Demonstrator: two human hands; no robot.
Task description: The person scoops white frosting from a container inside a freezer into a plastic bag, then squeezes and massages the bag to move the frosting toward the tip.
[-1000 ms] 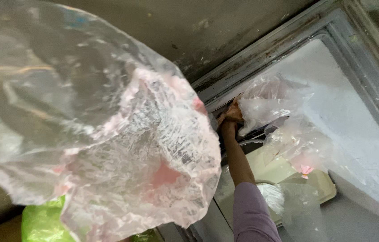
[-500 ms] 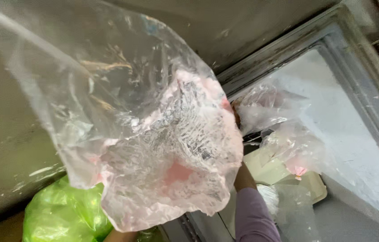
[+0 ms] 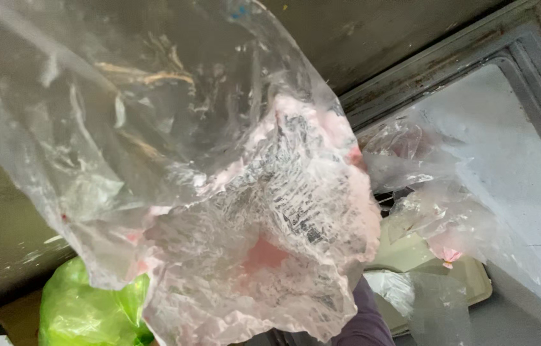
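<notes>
Right now a big clear plastic bag [image 3: 219,192] fills most of your view, hanging close in front of the camera with pale pink, frosted contents bunched in its lower right part. It hangs up off everything below, so something above the frame must be carrying it, but neither of your hands shows, and I cannot tell how either grip stands. Only a purple sleeve [image 3: 366,320] peeks out under the bag's bottom edge, reaching toward the open chest freezer [image 3: 507,128] at the right. Inside it, against the frosted white wall, more clear bags [image 3: 424,186] lie crumpled near the upper left corner of the opening, one perhaps holding something pink too; the film blurs it. A beige tray [image 3: 475,282] sits lower down in the freezer. Left of the sleeve, below the hanging bag, a bright green bag [image 3: 85,307] rests by itself.
</notes>
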